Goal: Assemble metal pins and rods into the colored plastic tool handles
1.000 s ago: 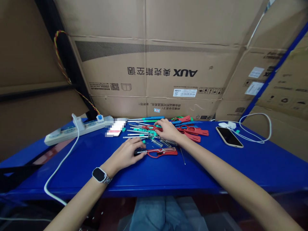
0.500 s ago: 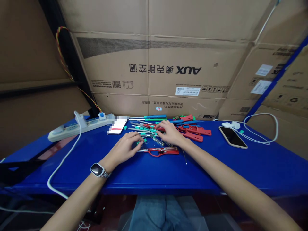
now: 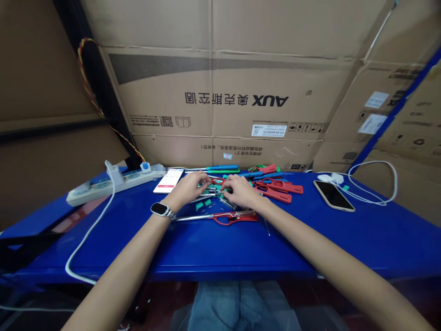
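On the blue table, my left hand reaches into a heap of small screwdrivers with green and blue handles, its fingers curled down on them. My right hand rests at the heap's right side, with the fingers bent and pinched close to the left hand's fingertips. What either hand grips is hidden. A red-handled screwdriver lies flat just in front of both hands. A smartwatch is on my left wrist.
Several red plastic holders lie right of the heap. A phone with a white charger cable sits further right. Another phone and a power strip are to the left. Cardboard boxes wall the back.
My left hand has left the red-handled screwdriver near the front and moved back into the heap, meeting my right hand. The right hand has barely shifted.
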### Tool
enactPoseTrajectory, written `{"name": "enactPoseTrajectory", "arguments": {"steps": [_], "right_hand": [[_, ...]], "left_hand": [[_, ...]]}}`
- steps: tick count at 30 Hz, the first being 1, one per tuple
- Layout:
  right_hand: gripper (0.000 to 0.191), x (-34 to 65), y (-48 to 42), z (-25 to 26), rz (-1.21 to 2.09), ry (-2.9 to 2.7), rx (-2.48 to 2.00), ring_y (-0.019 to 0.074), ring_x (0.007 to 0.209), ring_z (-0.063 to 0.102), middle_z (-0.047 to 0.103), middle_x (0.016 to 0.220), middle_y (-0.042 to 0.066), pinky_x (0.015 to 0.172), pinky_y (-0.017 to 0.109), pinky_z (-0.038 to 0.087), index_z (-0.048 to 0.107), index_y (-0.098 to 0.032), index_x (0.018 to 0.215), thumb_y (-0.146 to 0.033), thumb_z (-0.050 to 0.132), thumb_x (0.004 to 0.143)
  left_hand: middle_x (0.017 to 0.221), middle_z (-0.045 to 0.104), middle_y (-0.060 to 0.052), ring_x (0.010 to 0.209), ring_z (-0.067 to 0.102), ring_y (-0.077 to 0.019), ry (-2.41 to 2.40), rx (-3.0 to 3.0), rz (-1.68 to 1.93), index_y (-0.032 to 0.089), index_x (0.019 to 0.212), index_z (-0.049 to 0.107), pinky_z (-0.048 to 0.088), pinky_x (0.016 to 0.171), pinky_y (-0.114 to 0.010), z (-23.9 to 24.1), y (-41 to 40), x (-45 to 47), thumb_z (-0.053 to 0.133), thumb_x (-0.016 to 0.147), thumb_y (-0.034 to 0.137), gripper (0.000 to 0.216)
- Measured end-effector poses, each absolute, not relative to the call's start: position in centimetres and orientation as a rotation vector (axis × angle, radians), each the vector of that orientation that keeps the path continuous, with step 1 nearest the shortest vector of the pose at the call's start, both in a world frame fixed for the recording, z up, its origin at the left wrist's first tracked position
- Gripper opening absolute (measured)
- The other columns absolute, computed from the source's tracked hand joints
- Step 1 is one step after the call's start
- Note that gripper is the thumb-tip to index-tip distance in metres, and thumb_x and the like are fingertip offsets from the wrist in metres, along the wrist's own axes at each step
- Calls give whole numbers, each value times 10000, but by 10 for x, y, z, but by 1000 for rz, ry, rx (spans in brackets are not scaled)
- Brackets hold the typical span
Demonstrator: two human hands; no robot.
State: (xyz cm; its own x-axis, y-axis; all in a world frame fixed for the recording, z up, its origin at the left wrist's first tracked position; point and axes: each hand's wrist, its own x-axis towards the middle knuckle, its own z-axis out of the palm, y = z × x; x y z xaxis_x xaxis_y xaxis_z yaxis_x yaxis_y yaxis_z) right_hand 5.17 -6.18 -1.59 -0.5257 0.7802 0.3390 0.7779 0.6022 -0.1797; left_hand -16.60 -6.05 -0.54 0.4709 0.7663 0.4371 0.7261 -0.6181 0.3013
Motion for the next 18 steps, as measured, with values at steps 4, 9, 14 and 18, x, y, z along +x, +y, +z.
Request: {"name": "enactPoseTrajectory", "arguments": {"steps": [4,9,14,18], "right_hand": [[183,48,-54,-9,-12,-2487,-1348,234,958,576,652,969,84,806,330,366,764,-208,917,-211,586,874],[152,44,-49,-4,-72,-2509,-1397,254,976,573,633,976,96,827,343,375,766,-209,876,-204,620,839],[229,40,-47,-4,-32,-2500,-1317,227,957,575,626,975,86,809,318,382,759,-208,919,-127,556,849],[313,27,-42,1,-9,-2566,-1183,217,974,589,647,1023,80,810,304,391,759,-224,977,-82,518,837]], "left_hand": [[936,698,-71,866,630,-221,1362,2604,959,172,902,673,463,769,-332,-15,-60,-183,525,927,254,171],[909,694,-65,850,627,-221,1336,2562,966,177,880,666,472,771,-343,-24,-62,-195,514,929,286,193],[960,706,-80,889,645,-230,1338,2508,995,174,908,669,492,806,-359,-32,-57,-198,473,925,233,206],[960,715,-81,901,655,-231,1382,2491,998,172,935,665,502,824,-365,-37,-53,-201,432,900,144,238]]}}
